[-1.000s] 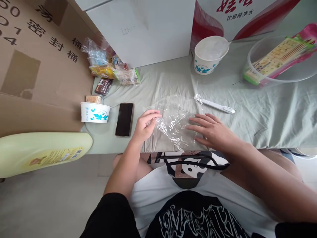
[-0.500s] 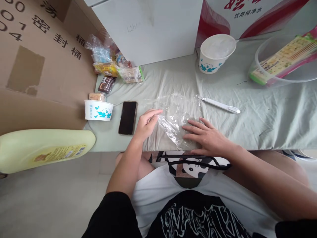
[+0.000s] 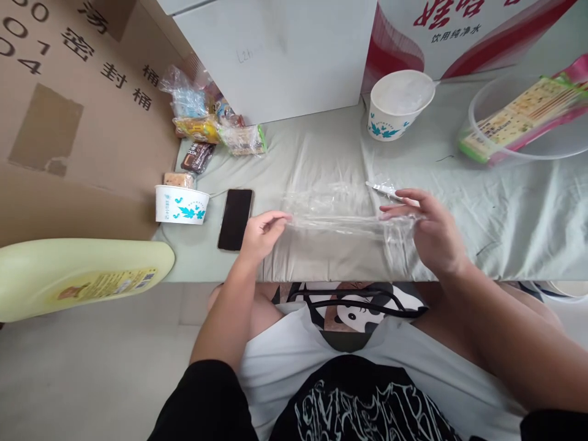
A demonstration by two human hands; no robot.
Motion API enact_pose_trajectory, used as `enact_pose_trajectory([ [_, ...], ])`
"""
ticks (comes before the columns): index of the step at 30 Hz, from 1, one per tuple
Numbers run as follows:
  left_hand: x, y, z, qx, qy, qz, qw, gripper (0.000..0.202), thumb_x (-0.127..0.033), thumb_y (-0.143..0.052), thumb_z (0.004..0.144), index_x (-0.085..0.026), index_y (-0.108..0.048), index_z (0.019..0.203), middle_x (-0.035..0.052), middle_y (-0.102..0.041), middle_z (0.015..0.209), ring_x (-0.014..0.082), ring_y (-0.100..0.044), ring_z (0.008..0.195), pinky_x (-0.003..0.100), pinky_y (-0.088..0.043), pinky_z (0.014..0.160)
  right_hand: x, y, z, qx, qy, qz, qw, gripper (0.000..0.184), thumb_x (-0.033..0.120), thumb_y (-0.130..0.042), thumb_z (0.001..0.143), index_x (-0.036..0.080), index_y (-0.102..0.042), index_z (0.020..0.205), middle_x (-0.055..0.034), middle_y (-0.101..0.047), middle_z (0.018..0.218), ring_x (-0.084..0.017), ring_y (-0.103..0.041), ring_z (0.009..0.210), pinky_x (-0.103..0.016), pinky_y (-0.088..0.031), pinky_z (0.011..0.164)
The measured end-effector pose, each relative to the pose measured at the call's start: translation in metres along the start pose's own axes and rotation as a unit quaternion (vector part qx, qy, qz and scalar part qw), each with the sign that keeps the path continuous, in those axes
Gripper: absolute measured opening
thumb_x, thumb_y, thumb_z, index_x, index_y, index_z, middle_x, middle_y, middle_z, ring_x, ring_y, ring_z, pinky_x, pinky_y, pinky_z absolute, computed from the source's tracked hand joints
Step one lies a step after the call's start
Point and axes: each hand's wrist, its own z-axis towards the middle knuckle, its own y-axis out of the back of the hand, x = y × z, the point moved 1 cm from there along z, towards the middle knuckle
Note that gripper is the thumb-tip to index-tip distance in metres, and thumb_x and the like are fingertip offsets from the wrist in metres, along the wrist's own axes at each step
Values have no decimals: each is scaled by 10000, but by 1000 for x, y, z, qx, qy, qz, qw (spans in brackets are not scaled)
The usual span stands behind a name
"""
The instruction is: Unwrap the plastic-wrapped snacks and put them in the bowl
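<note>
A crumpled sheet of clear plastic [image 3: 337, 223], perhaps a bag, stretches sideways between my hands over the cloth. My left hand [image 3: 264, 234] pinches its left end between thumb and fingers, just right of a dark phone [image 3: 236, 219]. At the other end, my right hand [image 3: 436, 236] holds the plastic near the palm, its fingers partly extended leftward. Behind those fingers lies a white utility knife [image 3: 383, 190], its handle mostly covered by the hand.
A paper cup [image 3: 390, 128] and a clear tub [image 3: 478, 113] with packaged snacks stand at the back right. Wrapped snacks [image 3: 197, 128], another paper cup [image 3: 181, 205] and a pale yellow bottle [image 3: 92, 275] are leftward. Boxes [image 3: 285, 61] line the back.
My right hand has lifted from lying flat on the plastic and moved right, drawing it out wider. My left hand has closed into a pinch on the left end.
</note>
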Motion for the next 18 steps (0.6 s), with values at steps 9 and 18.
enact_pose_trajectory([
  [9,1,-13,11,-43,129,-114,984,224,-397,-720,819,-173,-730,819,44,-740,715,161,-690,617,235,-489,495,13,-18,1,19,-1,-133,991,203,396,-612,930,261,-654,1076,-7,-733,776,-249,-759,863,-569,-513,1068],
  [18,6,-2,17,-94,90,15,991,218,-356,-710,811,-171,-692,696,-22,-590,563,99,-506,509,241,-384,505,13,1,7,-102,-219,-127,962,321,467,-683,824,237,-657,1046,29,-654,582,-221,-698,597,-363,-549,664],
])
